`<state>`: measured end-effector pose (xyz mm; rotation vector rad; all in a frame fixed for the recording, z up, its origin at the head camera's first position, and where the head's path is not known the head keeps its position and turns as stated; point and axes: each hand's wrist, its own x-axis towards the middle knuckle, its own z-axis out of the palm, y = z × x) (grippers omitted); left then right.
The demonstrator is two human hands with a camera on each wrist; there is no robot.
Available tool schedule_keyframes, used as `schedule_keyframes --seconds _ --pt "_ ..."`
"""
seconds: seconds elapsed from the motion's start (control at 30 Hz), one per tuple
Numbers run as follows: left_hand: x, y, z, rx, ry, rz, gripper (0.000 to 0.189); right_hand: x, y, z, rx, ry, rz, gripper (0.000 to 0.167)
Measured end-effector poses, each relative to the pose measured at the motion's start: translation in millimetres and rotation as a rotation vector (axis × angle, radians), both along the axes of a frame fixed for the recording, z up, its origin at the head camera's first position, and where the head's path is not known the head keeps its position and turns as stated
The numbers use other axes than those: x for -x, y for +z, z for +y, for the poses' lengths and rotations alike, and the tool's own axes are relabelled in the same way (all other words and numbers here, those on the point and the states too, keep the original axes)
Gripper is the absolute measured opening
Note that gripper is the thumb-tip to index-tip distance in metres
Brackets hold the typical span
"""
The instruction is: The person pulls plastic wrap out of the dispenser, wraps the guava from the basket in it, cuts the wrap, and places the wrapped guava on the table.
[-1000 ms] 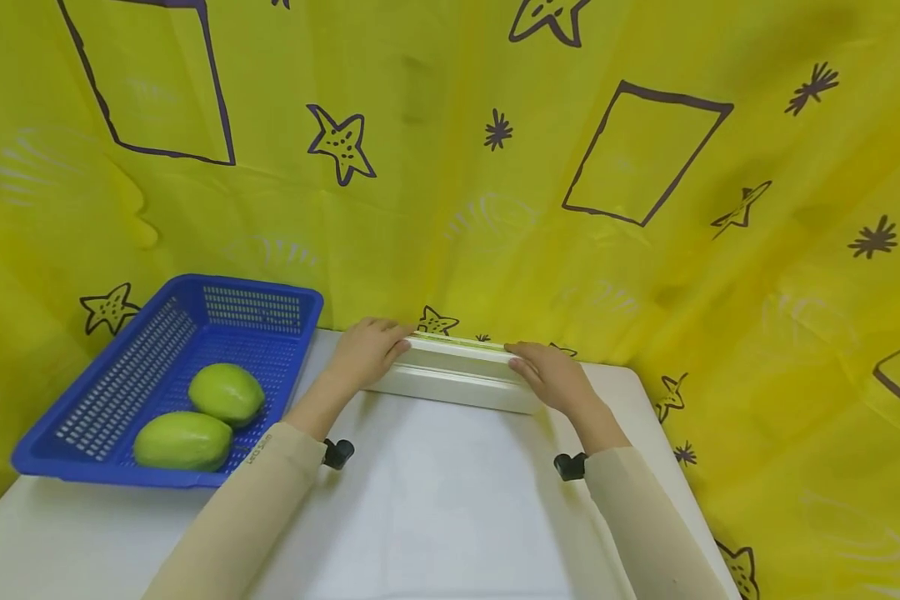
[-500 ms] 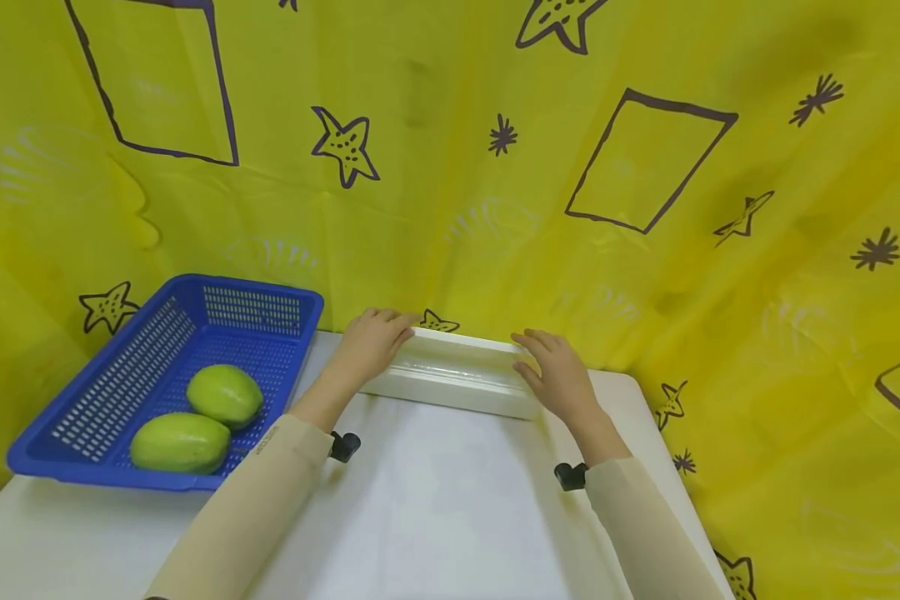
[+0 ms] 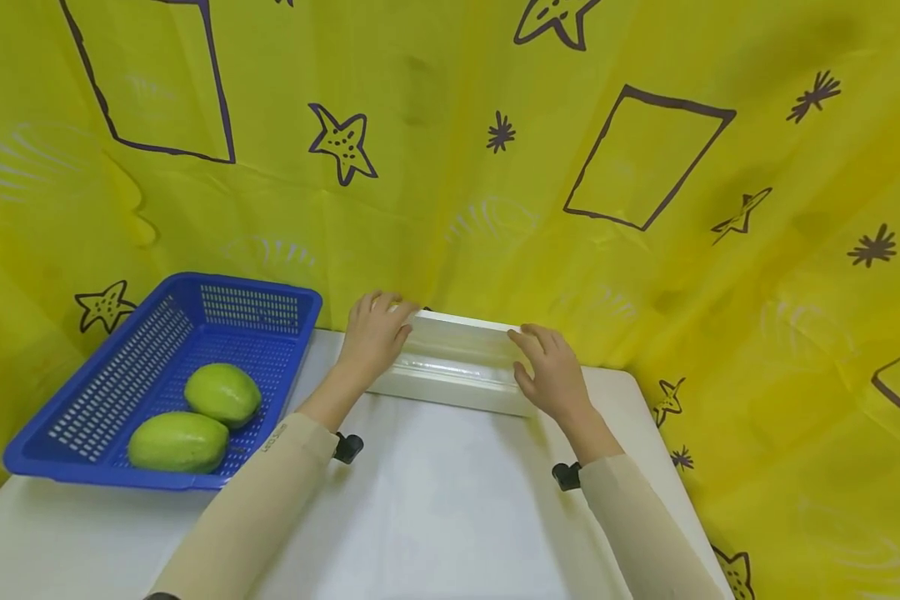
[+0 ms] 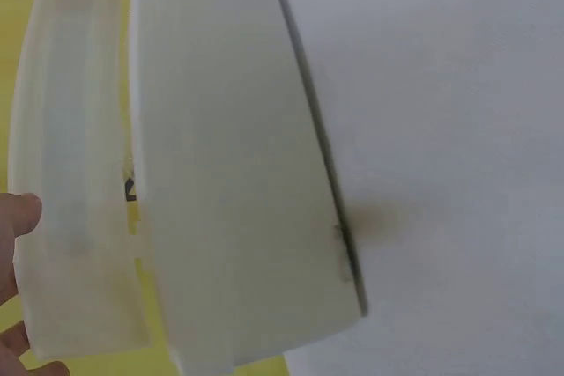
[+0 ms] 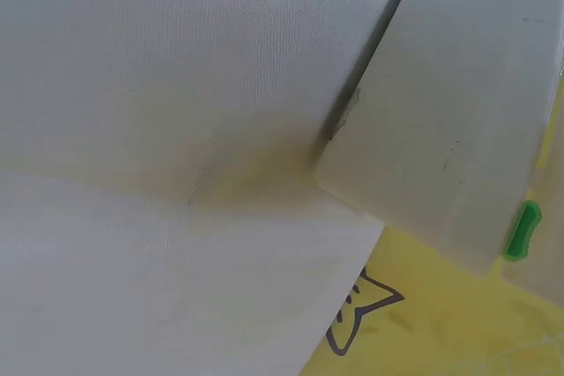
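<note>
At the back of the table stands a long whitish plastic box (image 3: pixel 450 394), with its lid (image 3: pixel 461 337) tilted up along the far side. My left hand (image 3: pixel 375 333) holds the lid's left end, thumb in front and fingers over the top edge. At the opposite end my right hand (image 3: pixel 557 371) grips the lid the same way. In the left wrist view, fingers (image 4: pixel 16 216) overlap the translucent lid (image 4: pixel 79 165) beside the box wall. A green clip (image 5: pixel 523 231) shows near the box's end in the right wrist view. The bottom inside the box is mostly hidden by its front wall.
A blue perforated basket (image 3: pixel 131 333) sits on the left of the white table (image 3: pixel 450 517), holding two green oval fruits (image 3: pixel 223 394). Behind everything hangs a yellow patterned curtain (image 3: pixel 435 208). The table's right edge runs just beyond the right forearm.
Both hands have risen slightly with the lid, which tilts further up and shows more of its inner face. The right hand's fingers have shifted at the lid's end. The basket stays put.
</note>
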<state>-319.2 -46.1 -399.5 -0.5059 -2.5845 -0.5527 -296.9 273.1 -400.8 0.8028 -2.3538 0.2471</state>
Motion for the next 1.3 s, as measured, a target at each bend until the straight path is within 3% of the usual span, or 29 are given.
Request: schedule_keyframes --seconds 0.23,0.33,0.67,1.0,1.3 --pt "-0.7 -12.3 -4.9 0.02 -0.059 0.138 0.047 10.4 -6.4 2.2 0.024 0.011 0.005 0.052" --pt "-1.4 -18.0 -5.0 0.057 -0.076 0.157 0.05 12.7 -9.5 4.2 0.03 0.004 0.008 0.052" --pt "-4.3 -24.6 -2.0 0.187 -0.038 -0.024 0.056 20.1 -15.4 6.7 0.026 -0.016 -0.055 0.052" --pt "-9.4 -29.6 -6.8 0.211 -0.072 -0.197 0.056 17.6 -13.6 2.6 -0.1 -0.136 -0.312 0.049" --pt "-10.9 -26.7 -9.9 0.222 -0.078 -0.304 0.059 14.2 -18.0 1.6 -0.091 -0.164 -0.428 0.046"
